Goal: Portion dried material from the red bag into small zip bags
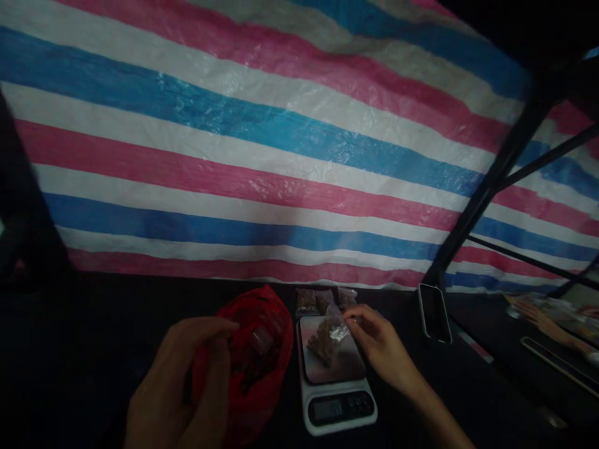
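A white kitchen scale (pixel 344 424) with a small display lies in front of me. On its plate is a small clear plastic bag (pixel 326 342) with brownish dried pieces in it. My right hand (pixel 381 343) pinches that bag's top corner between thumb and fingertips. To the left of the scale stands an open red bag (pixel 281 368), with dark loose pieces and a small clear packet (pixel 262 340) inside. Over its left side is my left hand (pixel 182 380), thumb and forefinger brought together; whatever they hold, if anything, cannot be made out.
Several small filled plastic bags (pixel 306 302) line up behind the scale. A phone (pixel 434 313) leans by the dark metal frame post (pixel 472 202). Striped plastic sheeting (pixel 262 181) hangs behind the black table (pixel 140 299). At far right, another person's hands (pixel 538 321) are near clear plastic.
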Demonstrator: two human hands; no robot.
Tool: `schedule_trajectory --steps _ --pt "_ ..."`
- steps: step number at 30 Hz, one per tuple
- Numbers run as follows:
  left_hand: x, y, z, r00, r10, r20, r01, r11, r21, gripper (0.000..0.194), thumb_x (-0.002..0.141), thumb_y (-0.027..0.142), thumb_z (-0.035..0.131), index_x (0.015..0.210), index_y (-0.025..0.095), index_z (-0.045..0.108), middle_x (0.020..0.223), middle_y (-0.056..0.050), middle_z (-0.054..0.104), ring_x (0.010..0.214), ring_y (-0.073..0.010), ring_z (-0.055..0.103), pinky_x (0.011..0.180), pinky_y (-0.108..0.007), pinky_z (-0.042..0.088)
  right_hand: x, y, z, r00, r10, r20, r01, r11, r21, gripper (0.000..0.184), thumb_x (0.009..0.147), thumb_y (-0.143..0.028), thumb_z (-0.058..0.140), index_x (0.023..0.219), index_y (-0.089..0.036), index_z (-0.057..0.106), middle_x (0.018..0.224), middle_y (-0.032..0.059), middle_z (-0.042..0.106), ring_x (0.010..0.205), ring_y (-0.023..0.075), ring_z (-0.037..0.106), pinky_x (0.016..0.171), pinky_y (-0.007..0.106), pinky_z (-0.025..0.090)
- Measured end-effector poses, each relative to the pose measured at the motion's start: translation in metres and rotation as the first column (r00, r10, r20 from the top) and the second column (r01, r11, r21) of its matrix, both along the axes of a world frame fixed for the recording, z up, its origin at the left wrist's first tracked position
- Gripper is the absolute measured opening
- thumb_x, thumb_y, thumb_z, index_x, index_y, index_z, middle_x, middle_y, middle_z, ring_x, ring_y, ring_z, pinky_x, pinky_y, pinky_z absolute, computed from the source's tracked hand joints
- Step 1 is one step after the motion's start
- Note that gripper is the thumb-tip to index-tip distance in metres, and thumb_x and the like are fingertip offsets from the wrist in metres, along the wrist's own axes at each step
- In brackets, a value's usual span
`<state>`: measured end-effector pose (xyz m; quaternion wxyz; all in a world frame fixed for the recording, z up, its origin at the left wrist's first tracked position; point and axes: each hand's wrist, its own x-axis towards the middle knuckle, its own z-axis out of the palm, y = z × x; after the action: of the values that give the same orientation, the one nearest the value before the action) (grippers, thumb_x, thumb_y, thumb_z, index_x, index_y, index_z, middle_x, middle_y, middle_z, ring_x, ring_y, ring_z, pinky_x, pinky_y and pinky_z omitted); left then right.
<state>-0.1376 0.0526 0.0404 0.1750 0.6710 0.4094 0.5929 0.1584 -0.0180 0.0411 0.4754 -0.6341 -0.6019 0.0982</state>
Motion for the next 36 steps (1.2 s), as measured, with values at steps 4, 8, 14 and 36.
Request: schedule_trajectory --steps 4,8,14,36 --pt "0.032 -0.028 -0.008 0.947 -0.212 0.242 0.299 0.856 -0.421 0.034 0.097 0.051 0.055 0.119 0.031 0.07 0.125 -0.003 0.076 0.118 -0.0242 0.073 0.096 -0.034 0.061 -0.03 0.012 0.036 0.983 0.18 -0.021 -0.181 0.983 -0.04 0.018 0.097 -0.036 0.064 0.095 -0.025 0.078 0.094 0.0031 0.076 0.089 0.0201 0.071 0.08 0.03 0.054" --pt "0.057 -0.034 -0.024 0.782 -0.148 0.605 0.568 0.568 -0.596 0.048 0.094 0.05 0.061 0.135 0.025 0.066 0.145 -0.01 0.07 0.139 -0.029 0.063 0.116 -0.043 0.051 -0.066 0.047 0.056 0.915 0.374 -0.149 -0.394 0.91 -0.13 0.017 0.091 -0.028 0.069 0.104 -0.024 0.078 0.101 0.0036 0.08 0.094 0.02 0.074 0.084 0.031 0.056" --pt "0.063 -0.024 -0.018 0.474 0.194 0.859 0.751 0.42 -0.51 0.03 0.091 0.02 0.062 0.119 0.014 0.068 0.118 -0.018 0.081 0.104 -0.0295 0.081 0.104 -0.044 0.06 -0.104 0.095 0.046 0.898 0.419 -0.136 -0.438 0.882 -0.173 0.023 0.083 -0.015 0.068 0.103 -0.022 0.078 0.102 0.0044 0.081 0.093 0.0198 0.075 0.087 0.033 0.058" --pt "0.059 -0.012 -0.023 0.573 0.314 0.757 0.683 0.328 -0.653 0.045 0.089 0.016 0.055 0.134 0.017 0.064 0.082 -0.005 0.081 0.062 -0.0168 0.074 0.066 -0.027 0.053 -0.127 0.095 0.018 0.927 0.357 -0.115 -0.373 0.913 -0.164 0.024 0.081 -0.012 0.064 0.097 -0.022 0.078 0.085 0.0026 0.08 0.08 0.0194 0.075 0.073 0.029 0.056"
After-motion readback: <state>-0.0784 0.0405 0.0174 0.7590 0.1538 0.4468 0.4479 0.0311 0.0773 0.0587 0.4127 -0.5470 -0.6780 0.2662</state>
